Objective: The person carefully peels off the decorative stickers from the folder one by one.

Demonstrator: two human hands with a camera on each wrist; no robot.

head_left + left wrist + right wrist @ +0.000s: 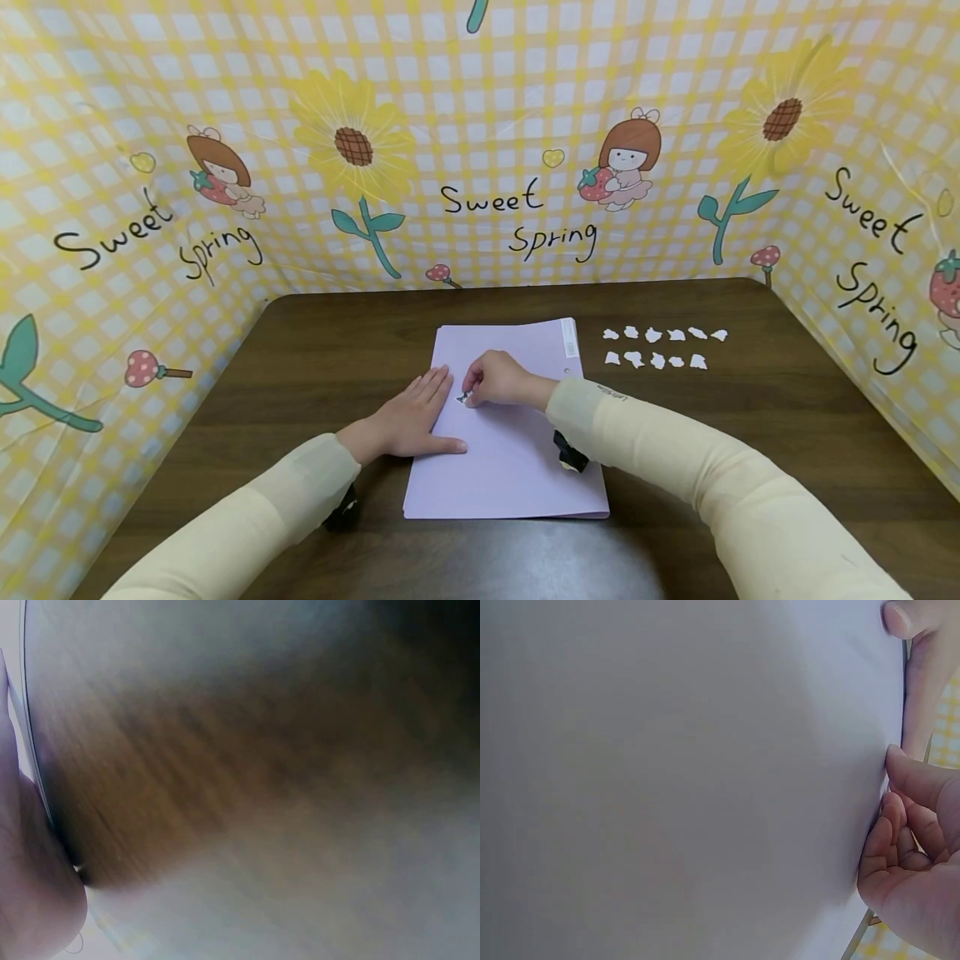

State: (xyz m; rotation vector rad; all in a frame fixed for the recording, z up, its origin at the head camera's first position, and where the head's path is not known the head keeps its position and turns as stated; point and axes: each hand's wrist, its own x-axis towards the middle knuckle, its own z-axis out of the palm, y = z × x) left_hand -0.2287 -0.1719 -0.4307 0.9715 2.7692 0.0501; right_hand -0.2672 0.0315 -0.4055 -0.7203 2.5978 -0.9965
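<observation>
A pale purple folder [510, 483] lies on the table in the head view, a white label [569, 340] by its top right corner. My left hand [408, 419] rests flat over the folder's left edge, fingers straight and thumb stretched across the cover. Near that edge, my right hand [498, 379] pinches a small white-and-dark paper cutout, like a sticker [462, 399], right at the folder's surface. The right wrist view shows the right hand's curled fingers [889, 836] close against the cover; the cutout is hidden there.
Several small white paper cutouts [653, 335] lie in two rows on the brown wooden table [315, 342], right of the folder. A yellow checked cloth [480, 108] with printed flowers and figures hangs around the table's back and sides.
</observation>
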